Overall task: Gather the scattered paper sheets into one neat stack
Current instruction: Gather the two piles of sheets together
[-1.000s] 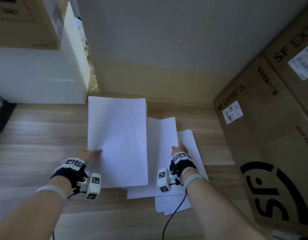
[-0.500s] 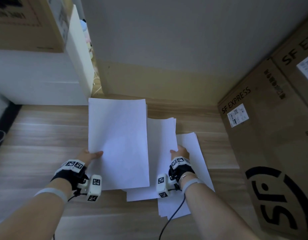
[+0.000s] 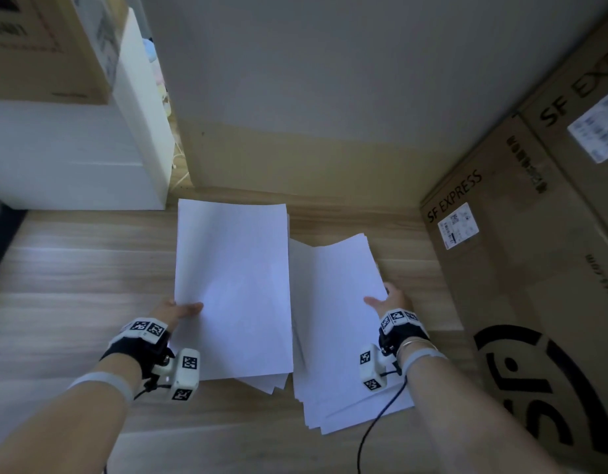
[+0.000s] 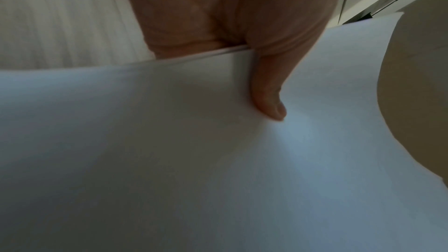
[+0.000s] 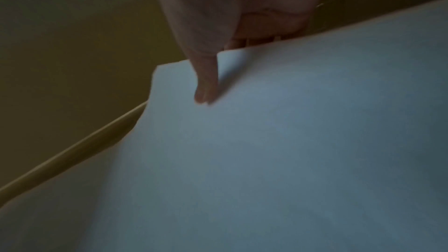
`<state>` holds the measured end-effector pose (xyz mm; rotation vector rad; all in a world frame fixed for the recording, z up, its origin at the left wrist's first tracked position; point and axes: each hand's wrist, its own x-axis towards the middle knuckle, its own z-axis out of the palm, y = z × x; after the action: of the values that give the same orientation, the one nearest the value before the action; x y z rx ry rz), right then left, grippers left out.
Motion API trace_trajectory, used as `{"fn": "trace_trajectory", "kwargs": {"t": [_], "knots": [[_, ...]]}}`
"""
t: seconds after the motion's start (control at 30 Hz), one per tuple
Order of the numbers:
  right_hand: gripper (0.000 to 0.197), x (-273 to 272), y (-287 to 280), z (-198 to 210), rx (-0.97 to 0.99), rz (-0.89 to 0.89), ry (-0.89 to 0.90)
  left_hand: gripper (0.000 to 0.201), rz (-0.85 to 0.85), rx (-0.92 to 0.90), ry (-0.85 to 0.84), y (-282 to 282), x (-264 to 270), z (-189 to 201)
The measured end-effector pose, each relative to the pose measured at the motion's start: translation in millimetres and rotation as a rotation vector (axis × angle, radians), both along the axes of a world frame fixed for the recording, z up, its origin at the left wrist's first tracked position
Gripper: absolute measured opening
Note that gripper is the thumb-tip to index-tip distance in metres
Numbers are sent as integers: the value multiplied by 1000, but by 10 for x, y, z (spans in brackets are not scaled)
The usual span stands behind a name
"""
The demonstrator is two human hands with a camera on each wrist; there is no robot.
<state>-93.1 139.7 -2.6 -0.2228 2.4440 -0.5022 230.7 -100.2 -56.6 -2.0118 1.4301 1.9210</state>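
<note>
Left hand [image 3: 174, 311] pinches its bundle of sheets [image 3: 232, 289] by the left edge, right hand [image 3: 388, 302] pinches a second bundle [image 3: 333, 316] by its right edge, both lifted off the wooden floor [image 3: 73, 268] near the back wall, probably to merge them.

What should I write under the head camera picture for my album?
Left hand and right hand each grip white paper sheets above wooden floor.

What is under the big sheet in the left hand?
More paper: corners of a few sheets stick out below the near edge of the big sheet, which the left hand pinches. How many lie underneath is covered, as are the fingers below.
</note>
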Motion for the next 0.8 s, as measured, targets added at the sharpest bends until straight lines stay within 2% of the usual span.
{"fn": "trace_trajectory", "kwargs": {"t": [0.07,0.13,0.23,0.33,0.47,0.57,0.7,0.8], "knots": [[58,69,25,-93,60,38,-48,45,-7,-9,-25,55,-55,111],[54,97,59,-191,70,22,-89,42,-5,-5,-43,74,-77,150],[38,23,120,-261,-49,-23,-50,36,-6,15,-46,75,-107,150],[26,-150,171,-142,-206,-78,36,50,7,-5,-66,27,-96,-18],[25,-403,170,74,-341,-170,75,53,8,-13,-81,28,-140,-37],[30,-415,38,172,-400,-196,40,56,-35,-6,-94,85,-219,91],[29,-63,-303,147,-470,-156,-13,63,-61,26,-36,119,-359,131],[31,275,-530,75,-500,-97,-80,51,-93,40,24,191,-511,258]]}}
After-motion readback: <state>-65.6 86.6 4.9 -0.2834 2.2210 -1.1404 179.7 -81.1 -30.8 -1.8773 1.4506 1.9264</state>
